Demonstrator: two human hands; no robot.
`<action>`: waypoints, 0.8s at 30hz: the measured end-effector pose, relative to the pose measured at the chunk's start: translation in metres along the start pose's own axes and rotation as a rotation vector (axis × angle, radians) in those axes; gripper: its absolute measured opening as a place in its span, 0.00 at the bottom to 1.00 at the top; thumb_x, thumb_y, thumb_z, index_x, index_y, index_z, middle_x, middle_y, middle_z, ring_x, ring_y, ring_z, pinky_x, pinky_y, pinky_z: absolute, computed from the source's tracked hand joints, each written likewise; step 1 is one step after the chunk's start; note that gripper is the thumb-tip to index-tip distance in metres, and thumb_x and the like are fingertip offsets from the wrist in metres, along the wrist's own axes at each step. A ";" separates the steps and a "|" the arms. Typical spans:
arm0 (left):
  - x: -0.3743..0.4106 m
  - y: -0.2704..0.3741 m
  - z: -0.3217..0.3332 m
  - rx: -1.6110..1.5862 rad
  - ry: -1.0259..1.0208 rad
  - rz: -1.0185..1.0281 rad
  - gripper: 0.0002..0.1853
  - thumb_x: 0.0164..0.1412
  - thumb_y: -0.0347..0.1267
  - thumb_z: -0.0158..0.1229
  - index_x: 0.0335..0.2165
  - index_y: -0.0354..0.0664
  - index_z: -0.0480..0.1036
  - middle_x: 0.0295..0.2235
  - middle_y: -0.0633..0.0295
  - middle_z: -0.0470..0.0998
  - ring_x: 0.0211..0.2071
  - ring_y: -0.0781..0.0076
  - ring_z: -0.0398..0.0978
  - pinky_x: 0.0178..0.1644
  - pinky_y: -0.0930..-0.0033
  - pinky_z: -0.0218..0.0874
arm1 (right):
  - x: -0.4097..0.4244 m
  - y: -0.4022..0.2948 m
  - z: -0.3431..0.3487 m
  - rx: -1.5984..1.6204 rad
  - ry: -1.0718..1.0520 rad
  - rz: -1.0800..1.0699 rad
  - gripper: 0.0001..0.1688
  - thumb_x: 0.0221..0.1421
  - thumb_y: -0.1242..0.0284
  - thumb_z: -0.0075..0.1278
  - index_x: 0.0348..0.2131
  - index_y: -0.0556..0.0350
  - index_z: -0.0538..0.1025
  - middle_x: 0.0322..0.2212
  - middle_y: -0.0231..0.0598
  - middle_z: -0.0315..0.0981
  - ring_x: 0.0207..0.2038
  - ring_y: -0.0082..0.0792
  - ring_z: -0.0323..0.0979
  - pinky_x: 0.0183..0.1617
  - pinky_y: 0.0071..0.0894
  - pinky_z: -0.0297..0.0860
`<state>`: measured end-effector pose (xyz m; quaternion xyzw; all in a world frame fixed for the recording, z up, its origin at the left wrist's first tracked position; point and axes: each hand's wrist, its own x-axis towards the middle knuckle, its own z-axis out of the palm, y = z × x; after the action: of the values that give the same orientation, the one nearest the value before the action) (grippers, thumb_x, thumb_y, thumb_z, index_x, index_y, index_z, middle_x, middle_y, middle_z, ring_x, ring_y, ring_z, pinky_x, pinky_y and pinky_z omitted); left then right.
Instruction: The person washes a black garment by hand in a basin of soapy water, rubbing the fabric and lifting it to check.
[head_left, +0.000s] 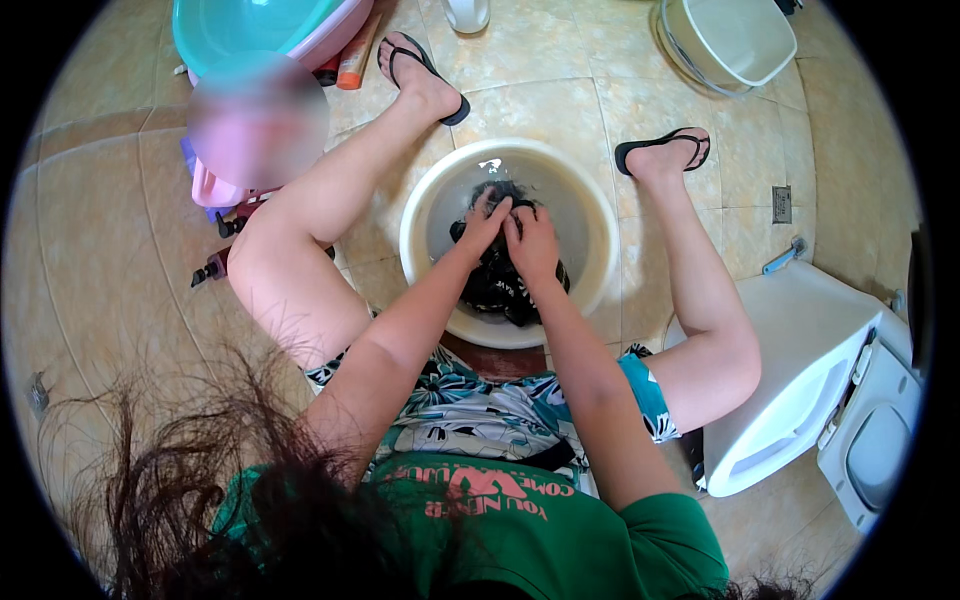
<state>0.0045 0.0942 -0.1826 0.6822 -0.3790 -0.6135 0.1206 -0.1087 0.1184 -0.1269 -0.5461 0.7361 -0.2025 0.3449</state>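
A round cream plastic basin (408, 232) of water stands on the tiled floor between my feet. In it lies a wet, bunched black garment (487, 279) with white print, partly under the water. My left hand (486, 225) grips the garment's upper part, its thumb reaching toward the other hand. Right beside it, my right hand (534, 244) has its fingers curled into the same black cloth. The two hands almost touch at the fingertips, and the cloth under them is hidden.
A white toilet (780, 360) with its lid raised stands at the right, a blue-handled brush (784, 256) beside its base. Pump bottles (217, 264) lie at the left. Teal and pink basins (255, 30) are at the far left, a pale tub (739, 37) far right.
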 end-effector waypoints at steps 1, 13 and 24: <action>-0.007 0.009 0.001 -0.190 0.014 -0.054 0.41 0.48 0.57 0.50 0.57 0.55 0.48 0.52 0.48 0.58 0.56 0.51 0.51 0.57 0.51 0.43 | -0.005 -0.006 -0.002 0.021 0.010 -0.028 0.09 0.48 0.66 0.47 0.29 0.51 0.73 0.32 0.43 0.65 0.36 0.49 0.66 0.37 0.44 0.66; -0.049 0.024 -0.023 -1.083 -0.755 -0.276 0.23 0.59 0.50 0.42 0.39 0.45 0.70 0.37 0.59 0.73 0.37 0.70 0.71 0.37 0.65 0.65 | -0.061 -0.081 -0.031 -0.003 0.095 -0.325 0.07 0.44 0.65 0.52 0.24 0.47 0.73 0.29 0.33 0.68 0.28 0.36 0.70 0.25 0.34 0.67; -0.091 0.040 -0.004 -0.732 -0.162 -0.281 0.21 0.60 0.47 0.40 0.39 0.44 0.70 0.37 0.60 0.73 0.37 0.71 0.71 0.40 0.66 0.63 | -0.037 -0.060 -0.031 0.004 -0.006 -0.057 0.21 0.53 0.57 0.41 0.21 0.54 0.72 0.22 0.44 0.71 0.26 0.46 0.70 0.30 0.42 0.66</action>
<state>-0.0031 0.1263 -0.0886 0.5889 -0.0467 -0.7702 0.2403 -0.0856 0.1313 -0.0545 -0.5667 0.7188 -0.2123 0.3422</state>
